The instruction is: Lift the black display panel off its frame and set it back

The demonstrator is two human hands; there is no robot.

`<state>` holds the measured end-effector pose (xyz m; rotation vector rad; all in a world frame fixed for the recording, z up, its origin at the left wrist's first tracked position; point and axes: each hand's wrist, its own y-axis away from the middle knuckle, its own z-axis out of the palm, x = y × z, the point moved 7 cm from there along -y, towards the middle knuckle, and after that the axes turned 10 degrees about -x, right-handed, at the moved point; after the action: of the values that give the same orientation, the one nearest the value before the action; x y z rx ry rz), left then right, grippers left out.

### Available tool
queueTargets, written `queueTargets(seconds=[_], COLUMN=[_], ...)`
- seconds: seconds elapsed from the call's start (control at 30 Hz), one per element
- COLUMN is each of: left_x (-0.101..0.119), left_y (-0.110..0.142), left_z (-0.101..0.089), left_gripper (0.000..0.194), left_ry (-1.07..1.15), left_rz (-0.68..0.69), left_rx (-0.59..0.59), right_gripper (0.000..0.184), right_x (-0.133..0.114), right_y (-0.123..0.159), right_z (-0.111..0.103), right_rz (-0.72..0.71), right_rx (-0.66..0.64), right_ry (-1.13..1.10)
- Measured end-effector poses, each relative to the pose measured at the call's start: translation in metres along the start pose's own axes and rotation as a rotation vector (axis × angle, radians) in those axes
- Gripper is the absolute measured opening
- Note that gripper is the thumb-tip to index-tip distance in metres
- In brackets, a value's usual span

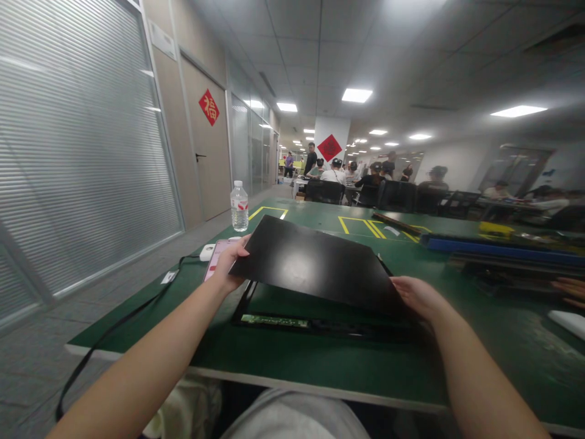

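Note:
Between my two hands a thin black flat panel [315, 259] is held tilted above the table, its dull surface catching the ceiling light. My left hand [231, 262] is closed on the panel's left edge, thumb on top. At the lower right corner my right hand [420, 297] grips the same panel, with its fingers partly hidden underneath. Below the panel lies a black frame [347, 327] on the green table, and a strip of green circuit board [274, 321] shows along its near side. The panel covers the rest of the frame.
A water bottle [239, 207] stands at the far left of the green table [297, 366]. Near my left hand lie a pink phone [212, 263] and a white plug [207, 252] with a black strap. Blue bars [493, 249] lie right; another person's hand [571, 289] is at the right edge.

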<state>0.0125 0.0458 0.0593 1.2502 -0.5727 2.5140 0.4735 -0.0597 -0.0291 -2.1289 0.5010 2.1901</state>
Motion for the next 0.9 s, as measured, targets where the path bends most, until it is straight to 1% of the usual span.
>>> queueTargets(seconds=[0.1,0.2,0.37,0.53,0.63,0.7,0.83,0.9], left_x=[-0.001,-0.002,-0.004,-0.013,-0.016,-0.016,-0.014,-0.015], left_y=[0.002,0.002,-0.002,-0.006,-0.008,-0.008,-0.006,-0.005], left_z=[-0.001,-0.002,-0.009,-0.015,-0.019,-0.021,-0.021,-0.019], left_gripper=[0.064,0.062,0.055,0.060,0.063,0.060,0.045,0.044], left_ry=[-0.014,-0.022,-0.060,-0.099,-0.097,-0.103,-0.153,-0.185], left_rz=[-0.003,-0.018,-0.009,-0.072,-0.075,-0.070,-0.060,-0.069], left_rx=[0.040,0.063,0.098,0.084,0.079,0.086,0.119,0.118], right_gripper=[0.010,0.020,0.031,0.028,0.023,0.020,0.021,0.022], right_x=[-0.004,-0.014,-0.022,-0.023,-0.023,-0.025,-0.030,-0.031], right_y=[0.009,0.020,0.028,0.027,0.027,0.029,0.033,0.035], right_z=[0.001,0.001,0.001,-0.007,-0.008,-0.007,-0.006,-0.008], right_rz=[0.056,0.046,0.011,-0.039,-0.051,-0.060,-0.066,-0.063], right_rx=[0.067,0.171,0.247,0.299,0.312,0.326,0.375,0.402], right_ry=[-0.037,-0.020,0.014,0.070,0.092,0.110,0.177,0.216])
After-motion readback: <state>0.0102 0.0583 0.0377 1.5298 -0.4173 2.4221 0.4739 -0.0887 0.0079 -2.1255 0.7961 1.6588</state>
